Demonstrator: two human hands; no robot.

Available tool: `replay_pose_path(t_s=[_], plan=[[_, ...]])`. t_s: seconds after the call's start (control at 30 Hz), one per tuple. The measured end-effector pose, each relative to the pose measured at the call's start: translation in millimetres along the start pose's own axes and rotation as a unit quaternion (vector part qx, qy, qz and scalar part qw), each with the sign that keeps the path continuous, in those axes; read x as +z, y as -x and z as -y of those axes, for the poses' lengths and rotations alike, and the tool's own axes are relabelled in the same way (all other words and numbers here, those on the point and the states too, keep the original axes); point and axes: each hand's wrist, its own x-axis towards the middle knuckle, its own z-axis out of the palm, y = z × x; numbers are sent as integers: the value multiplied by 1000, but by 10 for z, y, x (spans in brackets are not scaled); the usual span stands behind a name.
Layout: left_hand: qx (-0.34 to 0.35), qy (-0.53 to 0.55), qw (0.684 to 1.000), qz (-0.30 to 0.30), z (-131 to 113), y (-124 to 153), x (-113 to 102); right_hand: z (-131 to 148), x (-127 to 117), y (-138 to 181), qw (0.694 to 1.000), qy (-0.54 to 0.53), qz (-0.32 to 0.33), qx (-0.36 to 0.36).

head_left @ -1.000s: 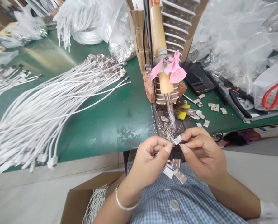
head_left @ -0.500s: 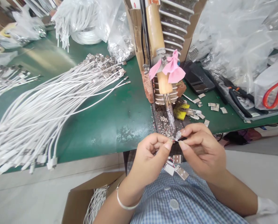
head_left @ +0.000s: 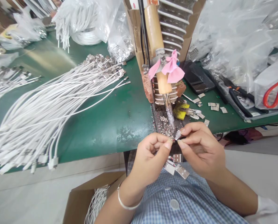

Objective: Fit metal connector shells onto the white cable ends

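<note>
My left hand [head_left: 153, 155] is closed, thumb and index pinching the thin wire end of a cable just below the soldering iron's tip. Several metal USB plugs [head_left: 182, 171] on thin wires hang beneath its palm; how they are held is hidden. My right hand [head_left: 200, 149] is closed on a small metal USB connector [head_left: 178, 134], held between the fingers, with its thumb close to the wire. Above both hands a soldering iron [head_left: 169, 112] with a wooden handle points downward, fixed upright with a clamp and pink cloth [head_left: 173, 70]. The connector is right beside its tip.
White USB cables [head_left: 59, 99] lie in a large bundle on the green table [head_left: 101, 133]. Solder bits, a yellow sponge [head_left: 181, 112], loose connectors [head_left: 214, 107] and a phone [head_left: 198, 77] surround the iron. Pliers [head_left: 239, 101] and red-handled scissors [head_left: 274, 93] sit right. A cardboard box [head_left: 77, 199] stands below.
Both hands stay almost in place under the iron. My right thumb has shifted slightly left, and the pale wire seen between the fingertips shows less now.
</note>
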Motion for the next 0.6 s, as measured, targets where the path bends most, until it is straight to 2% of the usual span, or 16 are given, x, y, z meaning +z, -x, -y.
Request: replay_pose_path(t_s=[0.6], plan=[[0,-24,1000,-6,8,13,1,26,-12,-7,1000,19,4,2]])
